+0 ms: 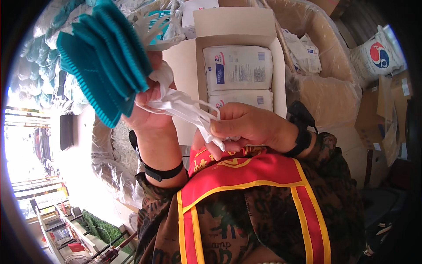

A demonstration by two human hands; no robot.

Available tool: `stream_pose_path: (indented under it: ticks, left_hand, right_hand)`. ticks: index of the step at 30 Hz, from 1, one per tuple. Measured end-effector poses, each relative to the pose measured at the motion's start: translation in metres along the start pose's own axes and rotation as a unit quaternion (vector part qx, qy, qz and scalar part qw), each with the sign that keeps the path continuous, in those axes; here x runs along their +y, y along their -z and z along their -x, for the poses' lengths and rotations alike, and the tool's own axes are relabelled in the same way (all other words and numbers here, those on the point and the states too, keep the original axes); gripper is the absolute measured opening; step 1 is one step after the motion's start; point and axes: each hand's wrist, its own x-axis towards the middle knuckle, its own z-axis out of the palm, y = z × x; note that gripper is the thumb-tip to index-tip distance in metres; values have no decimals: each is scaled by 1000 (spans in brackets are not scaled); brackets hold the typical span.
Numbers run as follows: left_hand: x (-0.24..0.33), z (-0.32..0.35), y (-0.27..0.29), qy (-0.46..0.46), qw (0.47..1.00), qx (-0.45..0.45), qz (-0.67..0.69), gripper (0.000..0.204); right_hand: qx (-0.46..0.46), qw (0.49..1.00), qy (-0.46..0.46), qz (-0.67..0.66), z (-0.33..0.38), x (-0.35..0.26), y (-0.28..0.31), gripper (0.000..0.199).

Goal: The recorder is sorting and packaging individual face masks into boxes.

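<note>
A stack of several teal folded face masks [105,61] is gripped in my left hand [151,101], raised at the upper left. White elastic ear loops [184,110] trail from the stack toward the right. My right hand [241,125] pinches the ends of these loops in front of my chest. Behind my hands stands an open white carton [180,70]. Inside it lie flat white printed packets [239,68], the nearer one partly covered by my right hand.
A large plastic-lined cardboard box [323,97] with a few white packets [303,50] stands to the right. Beyond it are a white sack [376,55] and brown cartons [378,119]. Bagged teal masks [39,61] pile up at the far left.
</note>
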Motion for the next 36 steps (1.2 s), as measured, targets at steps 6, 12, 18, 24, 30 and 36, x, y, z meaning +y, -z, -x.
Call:
stream_pose_path:
  ticks: [6, 12, 18, 24, 30, 36]
  left_hand:
    - [-13, -2, -8, -36, 998, 12, 41, 29]
    - [-13, 2, -8, -61, 997, 41, 6, 28]
    - [-13, 0, -12, -66, 997, 45, 7, 28]
    - [30, -2, -3, -48, 999, 14, -13, 26]
    - [12, 4, -3, 7, 1000, -14, -1, 37]
    - [20, 5, 8, -23, 999, -28, 10, 33]
  right_hand:
    - [-32, 988, 25, 151, -3, -4, 2, 33]
    - [20, 998, -35, 45, 3, -10, -6, 36]
    - [-13, 998, -27, 60, 3, -4, 0, 37]
    - [17, 999, -37, 5, 7, 10, 5, 32]
    - [41, 998, -40, 0, 2, 8, 1, 27]
    - [78, 995, -20, 51, 7, 0, 4, 36]
